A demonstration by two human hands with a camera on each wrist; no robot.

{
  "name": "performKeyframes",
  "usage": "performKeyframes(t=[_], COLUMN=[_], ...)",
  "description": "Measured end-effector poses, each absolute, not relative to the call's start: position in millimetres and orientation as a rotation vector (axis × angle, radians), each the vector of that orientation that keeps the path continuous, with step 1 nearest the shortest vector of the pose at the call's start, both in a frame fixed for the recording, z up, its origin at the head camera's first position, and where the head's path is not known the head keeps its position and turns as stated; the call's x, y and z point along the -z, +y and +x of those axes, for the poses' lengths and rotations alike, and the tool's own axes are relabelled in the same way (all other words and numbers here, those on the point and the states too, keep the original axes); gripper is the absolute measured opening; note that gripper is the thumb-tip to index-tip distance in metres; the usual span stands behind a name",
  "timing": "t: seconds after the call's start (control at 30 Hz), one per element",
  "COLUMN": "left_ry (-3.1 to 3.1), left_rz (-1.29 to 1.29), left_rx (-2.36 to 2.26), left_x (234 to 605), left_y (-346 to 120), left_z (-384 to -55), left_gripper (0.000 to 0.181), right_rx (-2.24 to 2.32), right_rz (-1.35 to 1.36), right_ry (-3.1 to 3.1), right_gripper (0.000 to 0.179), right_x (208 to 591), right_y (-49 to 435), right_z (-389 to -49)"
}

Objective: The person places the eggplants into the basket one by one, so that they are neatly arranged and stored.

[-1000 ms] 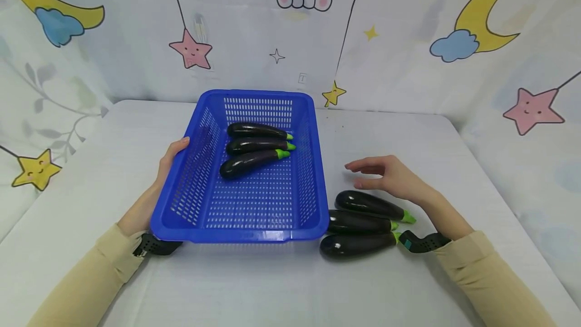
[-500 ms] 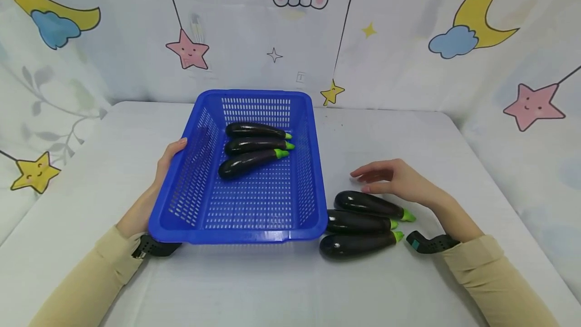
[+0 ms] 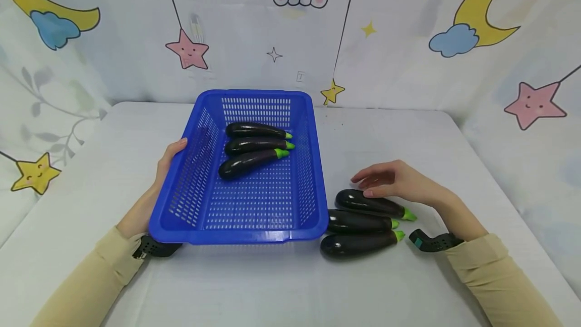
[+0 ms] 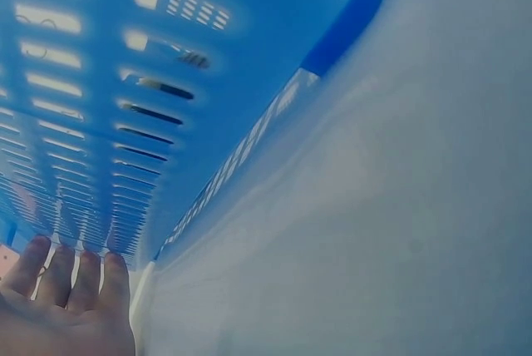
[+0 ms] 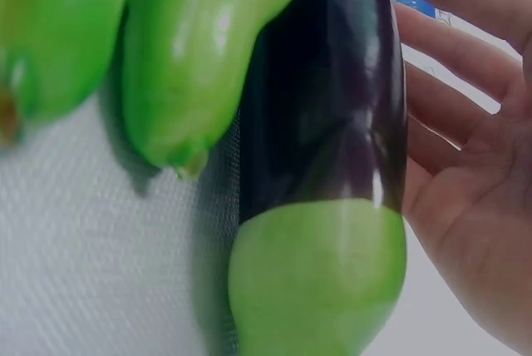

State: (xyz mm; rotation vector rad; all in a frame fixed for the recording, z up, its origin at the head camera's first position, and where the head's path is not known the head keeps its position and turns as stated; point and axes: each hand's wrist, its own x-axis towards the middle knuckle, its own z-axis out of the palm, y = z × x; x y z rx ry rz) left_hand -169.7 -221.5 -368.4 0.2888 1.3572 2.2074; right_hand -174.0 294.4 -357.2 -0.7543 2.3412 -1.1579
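Observation:
In the head view my left hand point(image 3: 165, 165) grips the left side of a blue plastic basket point(image 3: 310, 165), one digit at its rim. Its fingertips point(image 4: 113, 264) press the slotted outer wall in the left wrist view. Three dark eggplants point(image 3: 254, 145) with green stem ends lie inside. My right hand point(image 3: 404, 183) hovers over the farthest of three eggplants outside, its thumb overlapping that eggplant point(image 3: 381, 207) and its other fingers loosely bent beyond it. In the right wrist view this eggplant point(image 5: 320, 123) lies alongside the spread fingers.
Two more eggplants point(image 3: 358, 222) point(image 3: 356, 245) lie nearer me, partly behind or beside the basket's right front corner. The white-covered table point(image 3: 254, 291) meets a patterned cloth backdrop point(image 3: 245, 24) at the back and sides.
My right hand has moved slightly right and down toward the farthest loose eggplant, and its thumb now overlaps it. The left hand and the basket keep their place.

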Motion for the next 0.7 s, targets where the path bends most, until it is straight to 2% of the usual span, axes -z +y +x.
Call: performKeyframes(t=[0.43, 0.7], left_ry=[1.31, 1.498], left_rz=[0.327, 0.271], left_rx=[-2.222, -2.158], left_x=[369.8, 368.0], left_y=[-222.2, -222.2], left_z=[-170.2, -170.6], left_gripper=[0.061, 0.072], right_rx=[1.144, 1.12], right_rz=[-0.753, -0.771], right_ry=[2.231, 2.209], right_gripper=[0.038, 0.039], right_x=[353.9, 354.1], right_y=[291.6, 291.7], right_z=[-172.0, -171.5])
